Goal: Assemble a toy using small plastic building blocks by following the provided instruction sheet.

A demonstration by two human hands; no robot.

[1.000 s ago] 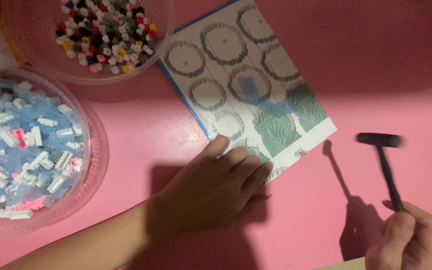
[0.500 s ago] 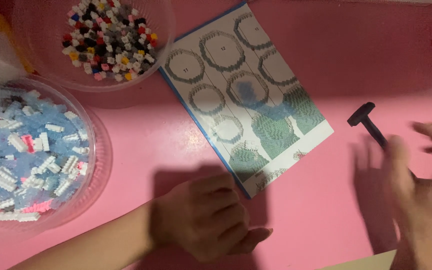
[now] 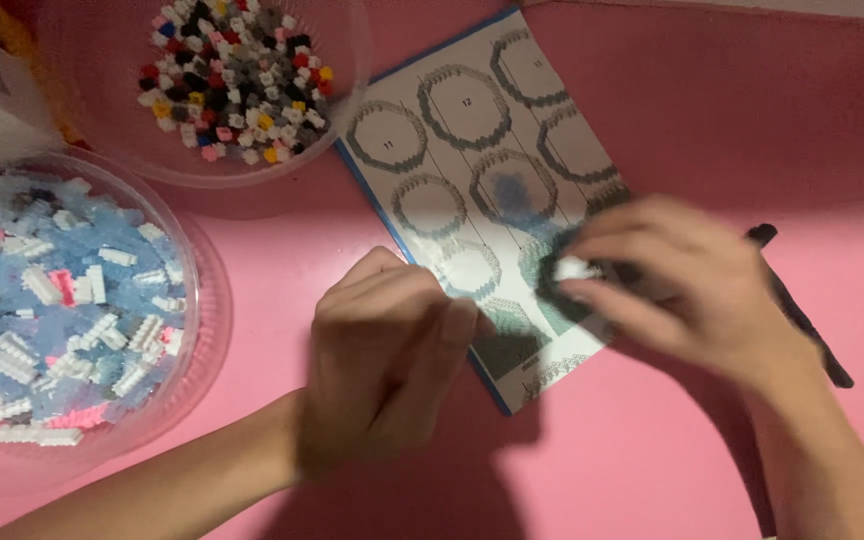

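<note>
Resting at lower centre, left hand (image 3: 387,375) curls loosely, empty, at the paper instruction sheet's (image 3: 452,150) near corner. Right hand (image 3: 677,285), blurred, pinches something small over the sheet; black tool (image 3: 802,315) beside. Clear plastic tubs (image 3: 202,290) of tiny bricks upper left.

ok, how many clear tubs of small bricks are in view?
2. One tub of mixed-colour bricks sits at top left, cut by the frame's top edge. One tub of pale blue and white bricks sits at far left, partly out of frame. More may lie outside the view.

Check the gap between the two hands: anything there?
Head view: only the printed instruction sheet spans it, on the pink table, between left hand and right hand.
</note>
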